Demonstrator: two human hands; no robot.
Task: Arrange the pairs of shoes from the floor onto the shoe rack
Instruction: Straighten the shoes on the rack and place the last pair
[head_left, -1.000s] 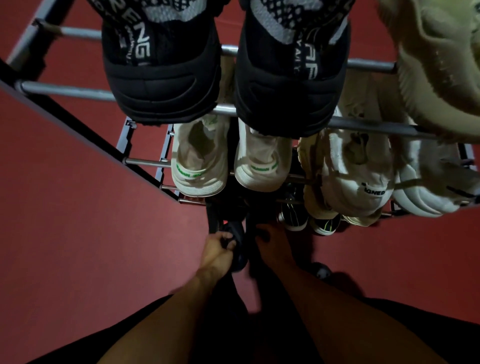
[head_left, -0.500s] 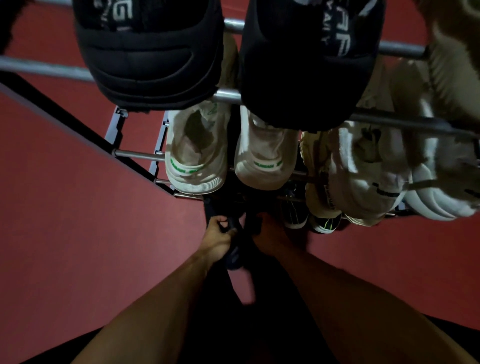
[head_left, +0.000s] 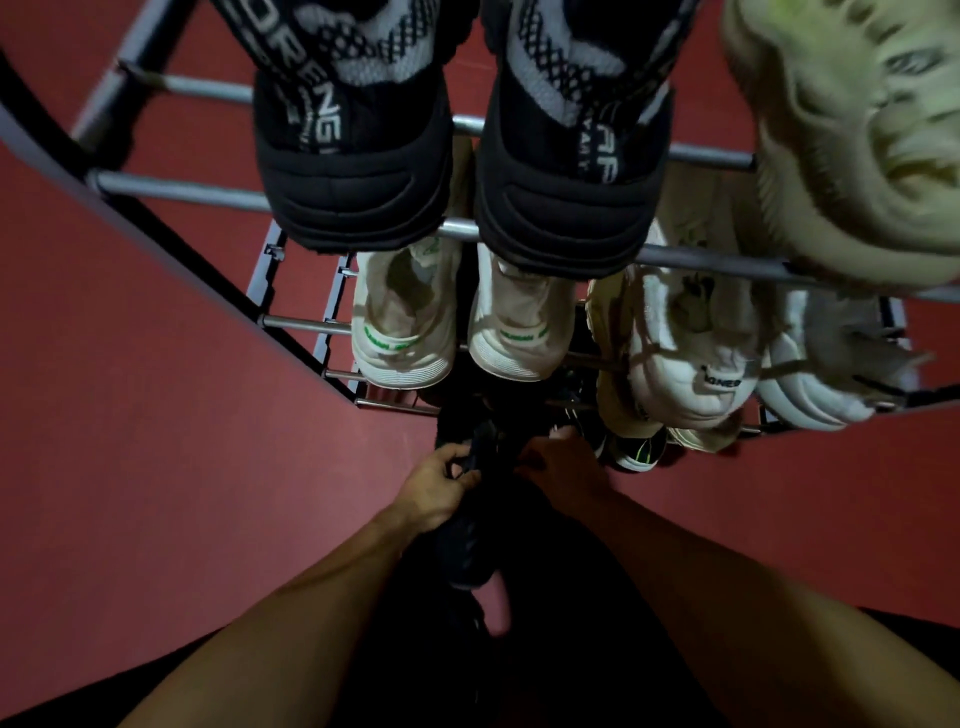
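Left hand: fingers curled, pinching the dark black shoe at its top edge.
Right hand: on the same shoe; finger state too dark to tell.
Shoe: low, just before the metal tube shoe rack.
Beyond fingers: white green-lettered sneakers.
Floor: red.

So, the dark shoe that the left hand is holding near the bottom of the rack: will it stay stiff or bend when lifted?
The dark shoe probably sags slightly: its textured upper looks soft. The left hand pinches only one end, so the other may swing. It seems light.
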